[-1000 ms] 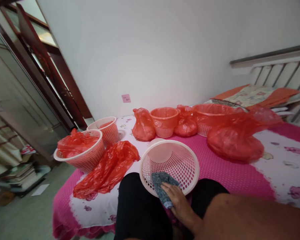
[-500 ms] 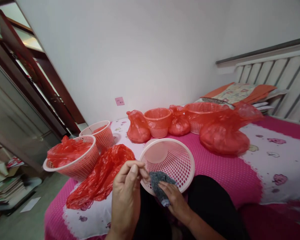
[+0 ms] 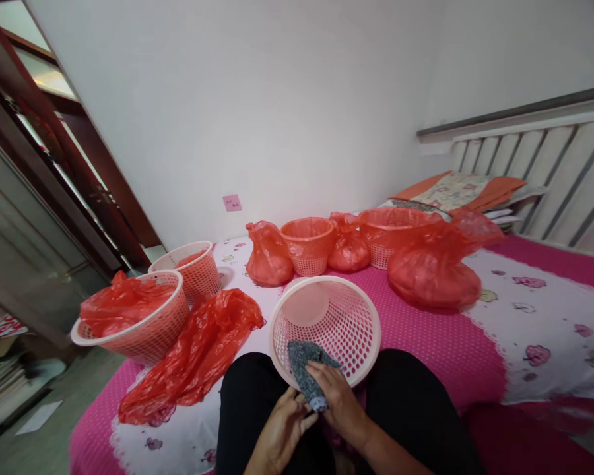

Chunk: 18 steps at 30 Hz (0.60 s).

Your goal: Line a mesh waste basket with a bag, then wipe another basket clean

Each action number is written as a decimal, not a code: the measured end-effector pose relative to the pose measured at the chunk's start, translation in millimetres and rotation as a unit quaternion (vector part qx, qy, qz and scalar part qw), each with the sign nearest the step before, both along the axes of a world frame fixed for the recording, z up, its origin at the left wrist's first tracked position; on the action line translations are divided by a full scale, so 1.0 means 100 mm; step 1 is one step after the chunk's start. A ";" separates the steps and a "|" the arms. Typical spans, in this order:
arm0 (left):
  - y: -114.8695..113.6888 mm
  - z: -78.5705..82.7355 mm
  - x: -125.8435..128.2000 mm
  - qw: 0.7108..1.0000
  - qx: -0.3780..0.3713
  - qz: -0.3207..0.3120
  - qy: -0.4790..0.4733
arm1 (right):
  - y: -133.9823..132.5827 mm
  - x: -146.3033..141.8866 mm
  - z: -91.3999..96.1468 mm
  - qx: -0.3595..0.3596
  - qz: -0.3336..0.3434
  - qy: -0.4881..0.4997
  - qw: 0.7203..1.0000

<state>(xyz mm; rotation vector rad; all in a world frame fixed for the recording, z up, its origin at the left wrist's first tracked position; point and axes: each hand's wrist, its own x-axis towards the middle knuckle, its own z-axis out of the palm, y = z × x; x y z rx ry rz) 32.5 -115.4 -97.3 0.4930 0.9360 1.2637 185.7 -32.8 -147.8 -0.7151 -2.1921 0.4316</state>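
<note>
A pale pink plastic basket point(image 3: 344, 307) lies tipped on the bed at my knees, its mouth toward me. Over its near rim rests a grey knitted cloth point(image 3: 301, 369), bunched up, with a pale bluish lower end; its exact kind is unclear. My right hand point(image 3: 334, 396) is closed on the cloth, fingers pressing it against the rim. My left hand point(image 3: 290, 422) sits just below, its bent fingers at the cloth's lower end, closed around it as far as I can see; the fingertips are partly hidden.
A loose red plastic bag point(image 3: 198, 363) is spread at left, beside two baskets point(image 3: 165, 326) holding red plastic. Along the wall stand tied red bags point(image 3: 270, 257) and bag-lined baskets point(image 3: 307, 245). A large red bag point(image 3: 433, 277) sits at right, before folded bedding point(image 3: 455, 191).
My left hand has come down from in front of the basket, where it was raised with fingers pinched, to the cloth's lower end. My right hand stays on the cloth. The view has shifted slightly.
</note>
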 end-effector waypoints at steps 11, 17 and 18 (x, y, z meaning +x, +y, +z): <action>0.13 -0.28 0.01 0.998 -0.015 0.050 -0.034 | -0.07 0.04 0.11 -0.120 0.048 0.077 0.989; 0.23 -0.35 0.05 0.998 -0.040 0.038 -0.007 | -0.07 -0.05 0.16 -0.251 0.029 0.204 0.946; 0.24 -0.36 0.06 0.999 -0.042 0.031 -0.004 | -0.07 -0.06 0.17 -0.265 0.023 0.212 0.940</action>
